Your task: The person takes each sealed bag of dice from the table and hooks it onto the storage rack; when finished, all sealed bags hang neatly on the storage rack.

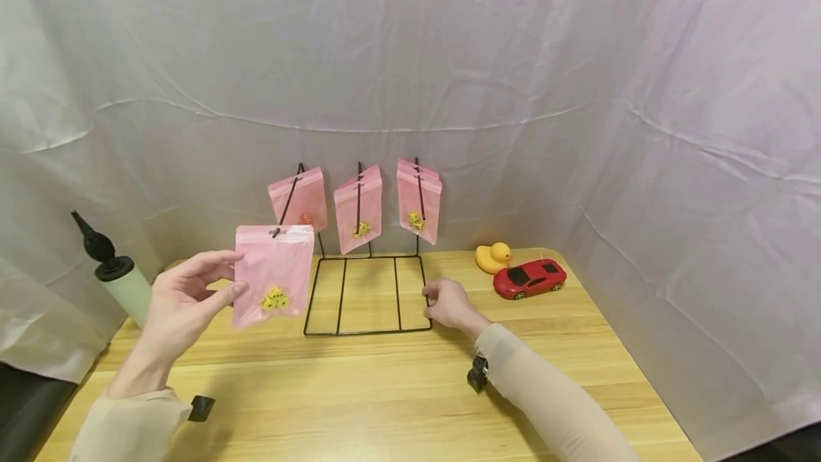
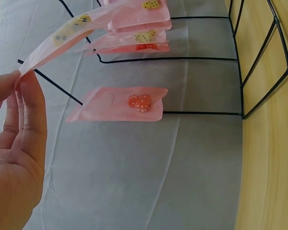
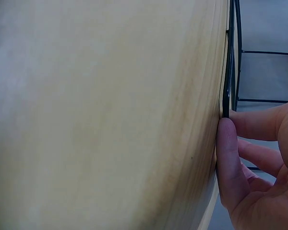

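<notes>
My left hand (image 1: 182,301) pinches the left edge of a pink zip bag (image 1: 256,269) with yellow dice in it. The bag's top overlaps the tip of the left hook (image 1: 286,207) on a black wire rack; in the left wrist view the hook tip (image 2: 20,61) pokes out beyond the bag (image 2: 43,48). Farther back on that hook hangs a pink bag with red dice (image 2: 105,108). Pink bags also hang on the middle hook (image 1: 346,212) and right hook (image 1: 431,198), with yellow dice showing. My right hand (image 1: 451,305) pinches the base wire (image 3: 226,96) at the rack's right side.
A yellow rubber duck (image 1: 490,259) and a red toy car (image 1: 531,279) sit right of the rack on the wooden table (image 1: 359,398). At the far left stands a pale green pump (image 1: 125,289) with a black nozzle. Grey cloth (image 1: 410,55) hangs behind and at the sides.
</notes>
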`<state>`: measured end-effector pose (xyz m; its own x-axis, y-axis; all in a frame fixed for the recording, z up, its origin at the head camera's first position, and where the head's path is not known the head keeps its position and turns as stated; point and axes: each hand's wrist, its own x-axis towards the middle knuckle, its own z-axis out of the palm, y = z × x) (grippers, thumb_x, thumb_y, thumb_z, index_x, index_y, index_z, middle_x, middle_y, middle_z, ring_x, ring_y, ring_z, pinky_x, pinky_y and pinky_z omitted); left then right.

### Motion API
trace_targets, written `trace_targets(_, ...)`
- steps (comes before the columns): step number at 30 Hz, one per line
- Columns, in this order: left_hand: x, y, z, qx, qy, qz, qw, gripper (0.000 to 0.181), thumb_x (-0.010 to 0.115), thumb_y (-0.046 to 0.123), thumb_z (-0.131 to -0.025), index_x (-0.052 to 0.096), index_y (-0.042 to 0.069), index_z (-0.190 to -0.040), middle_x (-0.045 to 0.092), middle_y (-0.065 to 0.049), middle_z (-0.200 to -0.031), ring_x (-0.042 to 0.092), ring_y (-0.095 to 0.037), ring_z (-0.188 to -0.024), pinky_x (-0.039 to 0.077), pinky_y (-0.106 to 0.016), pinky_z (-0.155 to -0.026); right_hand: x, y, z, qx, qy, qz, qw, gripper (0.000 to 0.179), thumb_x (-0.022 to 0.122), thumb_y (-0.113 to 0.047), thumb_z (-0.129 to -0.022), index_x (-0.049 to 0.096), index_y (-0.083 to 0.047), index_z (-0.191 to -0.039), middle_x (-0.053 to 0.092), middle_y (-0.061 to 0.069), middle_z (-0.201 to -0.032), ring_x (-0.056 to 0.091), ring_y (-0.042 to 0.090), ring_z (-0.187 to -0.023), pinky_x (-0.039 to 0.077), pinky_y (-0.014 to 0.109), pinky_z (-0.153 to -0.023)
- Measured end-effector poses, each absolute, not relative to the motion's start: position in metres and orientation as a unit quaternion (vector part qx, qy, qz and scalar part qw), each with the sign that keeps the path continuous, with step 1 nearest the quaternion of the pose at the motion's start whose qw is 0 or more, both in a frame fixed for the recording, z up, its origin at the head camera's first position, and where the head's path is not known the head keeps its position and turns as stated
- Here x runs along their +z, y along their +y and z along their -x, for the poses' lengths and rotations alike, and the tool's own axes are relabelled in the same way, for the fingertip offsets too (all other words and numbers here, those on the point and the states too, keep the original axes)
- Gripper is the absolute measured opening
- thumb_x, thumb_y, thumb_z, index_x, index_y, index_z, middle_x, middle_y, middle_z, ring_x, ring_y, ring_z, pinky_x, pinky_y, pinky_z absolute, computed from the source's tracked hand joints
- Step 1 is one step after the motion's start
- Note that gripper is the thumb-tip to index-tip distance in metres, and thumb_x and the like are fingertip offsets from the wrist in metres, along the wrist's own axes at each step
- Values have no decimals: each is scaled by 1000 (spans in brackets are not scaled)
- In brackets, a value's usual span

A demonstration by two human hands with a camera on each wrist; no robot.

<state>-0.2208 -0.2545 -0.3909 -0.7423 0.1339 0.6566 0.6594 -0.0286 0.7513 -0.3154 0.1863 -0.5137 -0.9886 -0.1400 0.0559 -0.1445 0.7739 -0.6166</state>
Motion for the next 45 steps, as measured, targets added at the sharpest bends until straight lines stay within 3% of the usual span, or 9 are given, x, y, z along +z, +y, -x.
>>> trace_targets(12,-393,-243,230,-674,-662,248,215,47,70,-34,-86,71,-16,-129,84,2,-94,76,-5,-83,63,-17,-64,-513,185,314,328,-942,-75,-8,44,91,-2,-85,82,-1,-127,83,13,-117,78,22,-103,66,46,-101)
trace_targets(28,-395,-243,244,-671,-675,212,221,45,72,-28,-89,70,-15,-132,84,5,-96,77,-3,-85,65,-15,-70,-512,184,313,326,-943,-74,-6,44,91,-2,-85,82,-2,-128,83,14,-123,80,23,-106,66,47,-104)
trace_targets(31,-395,-241,248,-672,-676,206,223,44,72,-27,-90,70,-15,-132,84,6,-95,77,-2,-85,65,-15,-69,-513,186,315,333,-940,-78,-8,45,90,-2,-84,81,-1,-129,83,14,-120,80,24,-105,66,46,-104)
trace_targets(38,-393,-236,260,-666,-681,199,231,42,73,-25,-90,71,-15,-131,84,8,-96,77,-1,-85,64,-14,-67,-533,196,329,323,-939,-114,11,44,87,-6,-83,82,-1,-127,84,11,-110,78,19,-95,67,37,-89)
trace_targets(45,-391,-231,271,-673,-671,211,230,42,77,-21,-91,70,-16,-132,85,8,-100,78,-3,-87,66,-16,-71,-517,188,317,337,-938,-85,-3,46,90,-1,-83,81,0,-128,84,12,-109,78,23,-101,67,46,-99)
